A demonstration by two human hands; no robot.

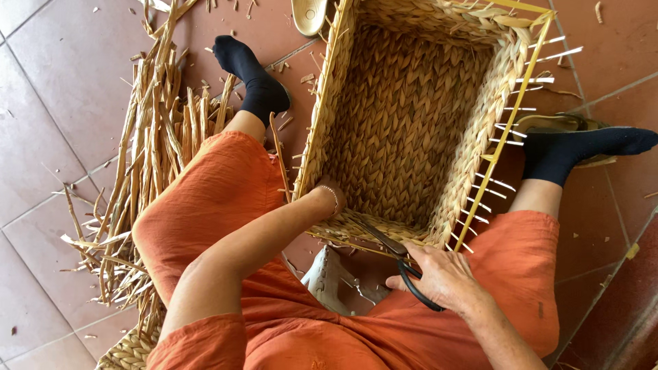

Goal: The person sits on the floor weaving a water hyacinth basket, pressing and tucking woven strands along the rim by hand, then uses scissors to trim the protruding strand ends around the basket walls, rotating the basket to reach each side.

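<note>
Right hand (445, 277) nearest, clenched through the black loops of scissors (401, 264), blades aimed at the basket (404, 123) rim, probably to snip stray ends. Left hand (329, 199) hooked over the near corner, grasping the rim to steady it. Basket tipped on its side between the knees, mouth facing up for easy reach. Beyond that, loose straw (151, 157) heaped on the tiled floor (55, 103) to the left.

A deep rectangular basket (404, 130) of braided straw-coloured fibre stands tilted between the knees, mouth up — yellow frame rods and pale stake ends jut along its right edge. Black-handled scissors (404, 264) lie at its near rim, blades pointing into the weave.
</note>
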